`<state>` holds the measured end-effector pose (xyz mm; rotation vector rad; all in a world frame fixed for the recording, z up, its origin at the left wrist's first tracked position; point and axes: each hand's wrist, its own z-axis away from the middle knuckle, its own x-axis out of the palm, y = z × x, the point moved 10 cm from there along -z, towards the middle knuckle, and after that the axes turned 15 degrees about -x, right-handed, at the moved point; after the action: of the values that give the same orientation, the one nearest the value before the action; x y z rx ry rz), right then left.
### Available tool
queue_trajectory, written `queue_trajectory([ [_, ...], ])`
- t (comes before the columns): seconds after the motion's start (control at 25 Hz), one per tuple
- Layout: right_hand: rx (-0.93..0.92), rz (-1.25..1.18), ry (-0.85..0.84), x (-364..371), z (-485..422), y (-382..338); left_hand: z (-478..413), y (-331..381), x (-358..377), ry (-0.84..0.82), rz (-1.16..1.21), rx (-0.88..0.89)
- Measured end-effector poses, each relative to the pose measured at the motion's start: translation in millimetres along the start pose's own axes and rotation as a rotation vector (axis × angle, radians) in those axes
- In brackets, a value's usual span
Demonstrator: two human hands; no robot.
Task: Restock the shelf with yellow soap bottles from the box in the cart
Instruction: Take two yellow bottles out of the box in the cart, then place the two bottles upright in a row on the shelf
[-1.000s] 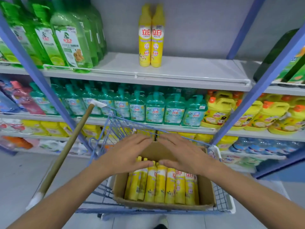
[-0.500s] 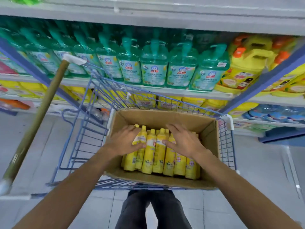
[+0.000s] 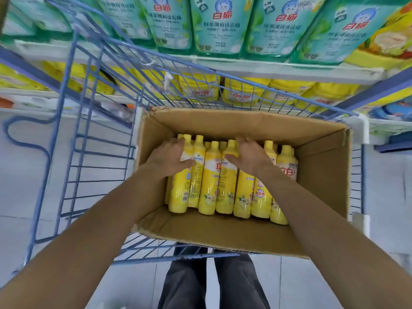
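Observation:
An open cardboard box (image 3: 323, 166) sits in a blue wire cart (image 3: 93, 139). Several yellow soap bottles (image 3: 209, 188) lie packed side by side in it, caps pointing toward the shelves. My left hand (image 3: 169, 159) rests over the leftmost bottles, fingers wrapping around a bottle near its neck, thumb across the label. My right hand (image 3: 252, 157) lies over the bottles in the middle right, fingers curled down between the necks, thumb on a bottle's shoulder. Whether either bottle is lifted off the others I cannot tell.
Shelves stand right behind the cart: teal-green soap refills (image 3: 216, 25) on the upper level, yellow containers (image 3: 243, 92) below. Tiled floor lies to the left and right of the cart. My dark trouser legs (image 3: 209, 282) stand behind the cart's near rim.
The view has tilted down and closer to the box. Both hands have sunk deeper onto the bottles and their fingers have closed around them.

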<state>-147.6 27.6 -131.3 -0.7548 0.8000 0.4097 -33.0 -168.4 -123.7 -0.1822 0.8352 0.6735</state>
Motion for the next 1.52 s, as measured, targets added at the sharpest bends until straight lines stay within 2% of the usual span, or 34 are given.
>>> queue_trajectory([
  [0.12,0.059,-0.049,-0.013,27.4,-21.4,15.8,-24.1,-1.5,17.9,-0.014,0.049,-0.045],
  [0.28,0.119,-0.111,0.026,46.1,-34.6,26.7,-38.7,-8.1,25.3,0.053,0.179,-0.122],
  [0.48,0.224,-0.317,0.127,44.3,-28.2,31.4,-44.5,-23.1,32.9,-0.003,0.389,-0.224],
  [0.56,0.214,-0.378,0.151,42.2,-17.9,26.2,-40.3,-24.1,33.5,-0.026,0.479,-0.25],
  [0.72,0.263,-0.643,0.198,45.7,7.4,24.9,-21.6,-23.1,34.4,-0.054,0.708,-0.269],
  [0.84,0.186,-0.563,0.174,26.3,19.9,7.8,-1.5,-22.9,15.6,-0.025,0.772,-0.249],
  [1.0,0.013,-0.438,0.183,-43.7,37.1,-38.2,39.8,-5.7,-45.5,0.013,0.789,-0.081],
  [1.4,-0.324,-0.259,0.533,-348.1,115.6,-190.1,182.5,74.8,-330.8,0.299,0.863,0.44],
  [1.52,-0.421,-0.259,0.633,-416.0,144.2,-229.4,237.7,84.3,-402.0,0.398,0.864,0.577],
])
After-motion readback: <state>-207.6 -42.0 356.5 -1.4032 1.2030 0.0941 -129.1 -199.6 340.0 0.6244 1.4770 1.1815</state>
